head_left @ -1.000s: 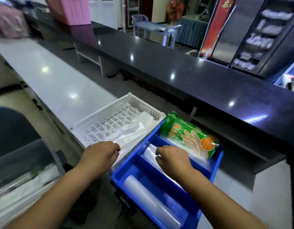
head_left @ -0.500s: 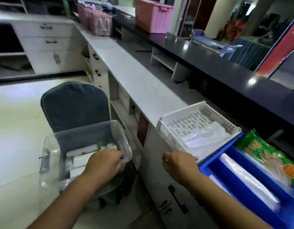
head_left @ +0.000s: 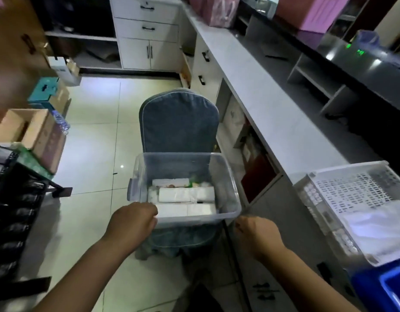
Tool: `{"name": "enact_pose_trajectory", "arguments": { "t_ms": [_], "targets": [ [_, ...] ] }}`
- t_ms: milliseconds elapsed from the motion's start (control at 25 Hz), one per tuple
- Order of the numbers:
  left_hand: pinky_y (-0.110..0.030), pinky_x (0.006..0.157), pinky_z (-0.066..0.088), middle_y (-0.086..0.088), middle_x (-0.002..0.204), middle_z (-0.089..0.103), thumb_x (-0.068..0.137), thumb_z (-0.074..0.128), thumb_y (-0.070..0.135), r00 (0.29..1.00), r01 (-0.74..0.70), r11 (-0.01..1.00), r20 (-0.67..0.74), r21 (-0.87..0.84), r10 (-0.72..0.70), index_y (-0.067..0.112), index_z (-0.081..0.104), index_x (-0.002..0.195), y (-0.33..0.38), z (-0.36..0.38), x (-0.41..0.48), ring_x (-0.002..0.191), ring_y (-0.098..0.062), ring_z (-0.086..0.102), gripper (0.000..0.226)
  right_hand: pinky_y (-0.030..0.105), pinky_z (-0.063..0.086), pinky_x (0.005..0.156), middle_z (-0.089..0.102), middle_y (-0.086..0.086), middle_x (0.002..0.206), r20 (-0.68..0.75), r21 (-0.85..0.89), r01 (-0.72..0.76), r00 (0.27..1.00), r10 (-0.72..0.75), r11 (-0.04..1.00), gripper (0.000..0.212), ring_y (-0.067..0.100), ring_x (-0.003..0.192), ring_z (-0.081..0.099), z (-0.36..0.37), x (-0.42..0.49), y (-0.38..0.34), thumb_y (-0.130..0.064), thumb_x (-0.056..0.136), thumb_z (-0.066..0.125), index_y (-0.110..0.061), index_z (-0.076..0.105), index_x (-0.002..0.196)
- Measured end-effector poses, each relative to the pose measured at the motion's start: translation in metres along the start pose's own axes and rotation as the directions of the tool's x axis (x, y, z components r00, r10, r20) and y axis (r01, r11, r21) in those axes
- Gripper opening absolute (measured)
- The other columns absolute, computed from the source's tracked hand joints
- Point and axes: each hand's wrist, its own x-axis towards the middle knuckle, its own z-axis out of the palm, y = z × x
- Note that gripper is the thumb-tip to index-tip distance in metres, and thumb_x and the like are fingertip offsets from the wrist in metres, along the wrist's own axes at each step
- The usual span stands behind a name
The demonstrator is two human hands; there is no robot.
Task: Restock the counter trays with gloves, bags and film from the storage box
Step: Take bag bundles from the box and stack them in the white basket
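My left hand (head_left: 132, 224) curls at the near rim of the storage box (head_left: 227, 192); whether it grips, I cannot tell. My right hand (head_left: 255, 235) is beside it, loose and empty. White packs (head_left: 185, 194) lie inside.

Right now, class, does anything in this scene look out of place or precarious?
The white tray juts past the counter's front edge, so it looks easy to knock. The clear storage box sits on a chair seat, not a table. Nothing looks spilled.
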Motion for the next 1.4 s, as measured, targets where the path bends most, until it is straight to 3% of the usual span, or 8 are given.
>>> {"name": "enact_pose_trajectory", "arguments": {
  "t_ms": [240,560,720,840,960,1120,1240,1400],
  "targets": [
    [-0.022,0.050,0.025,0.009,0.094,0.068,0.088,0.047,0.036,0.989,0.119,0.991,0.079,0.053,-0.123,0.032,0.064,0.099,-0.033,0.016,0.047,0.081,-0.012,0.062,0.020,0.037,0.051,0.066,0.070,0.006,0.089,0.069,0.051,0.073,0.995,-0.077,0.996,0.024,0.028,0.078,0.064,0.035,0.093,0.014,-0.031,0.091,0.046,-0.017,0.064,0.087],
    [-0.023,0.055,0.032,0.004,0.092,0.070,0.088,0.050,0.029,0.963,0.262,0.964,0.050,0.053,-0.264,0.028,0.066,0.100,-0.038,0.031,0.152,0.077,-0.017,0.063,0.020,0.028,0.035,0.059,0.070,0.011,0.098,0.395,0.089,0.122,0.907,-0.147,0.989,0.020,0.031,0.087,0.063,0.099,0.228,0.055,-0.026,0.091,0.045,-0.016,0.060,0.084],
    [-0.027,0.058,0.043,0.002,0.088,0.070,0.088,0.053,0.026,0.935,0.344,0.939,0.090,0.000,-0.342,0.025,0.068,0.095,-0.044,0.055,0.173,0.076,-0.020,0.064,0.017,0.034,0.051,0.079,0.067,0.012,0.111,0.542,0.149,0.070,0.828,-0.141,0.986,0.023,0.032,0.100,0.062,0.142,0.276,0.055,-0.024,0.089,0.049,-0.013,0.064,0.103],
    [-0.030,0.053,0.046,-0.001,0.077,0.071,0.083,0.060,0.019,0.929,0.354,0.935,0.114,0.006,-0.352,0.021,0.070,0.086,-0.054,0.078,0.178,0.068,-0.024,0.065,0.010,0.034,0.048,0.090,0.061,0.013,0.123,0.631,0.194,0.033,0.761,-0.151,0.980,0.030,0.030,0.111,0.058,0.179,0.295,0.047,-0.024,0.089,0.051,-0.014,0.059,0.116],
    [-0.027,0.052,0.041,-0.001,0.076,0.071,0.081,0.063,0.019,0.924,0.346,0.938,0.165,0.024,-0.345,0.021,0.071,0.085,-0.066,0.104,0.190,0.068,-0.026,0.065,0.009,0.033,0.039,0.101,0.048,0.014,0.139,0.635,0.207,0.018,0.758,-0.148,0.978,0.046,0.027,0.124,0.048,0.218,0.312,0.042,-0.025,0.092,0.050,-0.011,0.042,0.135],
    [-0.027,0.054,0.043,-0.001,0.077,0.071,0.081,0.063,0.020,0.923,0.332,0.943,0.198,0.022,-0.329,0.021,0.071,0.087,-0.082,0.135,0.206,0.069,-0.026,0.066,0.010,0.032,0.032,0.107,0.036,0.015,0.148,0.663,0.177,0.025,0.735,-0.138,0.984,0.058,0.028,0.131,0.040,0.260,0.330,0.034,-0.026,0.092,0.050,-0.006,0.027,0.142],
    [-0.027,0.053,0.042,-0.002,0.075,0.071,0.081,0.064,0.016,0.930,0.309,0.951,0.211,-0.006,-0.301,0.019,0.072,0.084,-0.093,0.156,0.214,0.066,-0.024,0.065,0.009,0.034,0.037,0.102,0.045,0.016,0.141,0.688,0.160,-0.010,0.718,-0.104,0.987,0.050,0.029,0.125,0.046,0.283,0.338,0.029,-0.029,0.092,0.051,-0.007,0.038,0.135],
    [-0.031,0.058,0.048,-0.001,0.083,0.071,0.086,0.057,0.019,0.919,0.315,0.948,0.265,-0.043,-0.293,0.019,0.070,0.091,-0.102,0.169,0.217,0.075,-0.024,0.064,0.014,0.039,0.037,0.095,0.054,0.009,0.128,0.635,0.046,0.105,0.765,-0.110,0.993,0.043,0.030,0.116,0.050,0.291,0.339,0.026,-0.043,0.085,0.053,-0.022,0.052,0.122]
  ]
}}
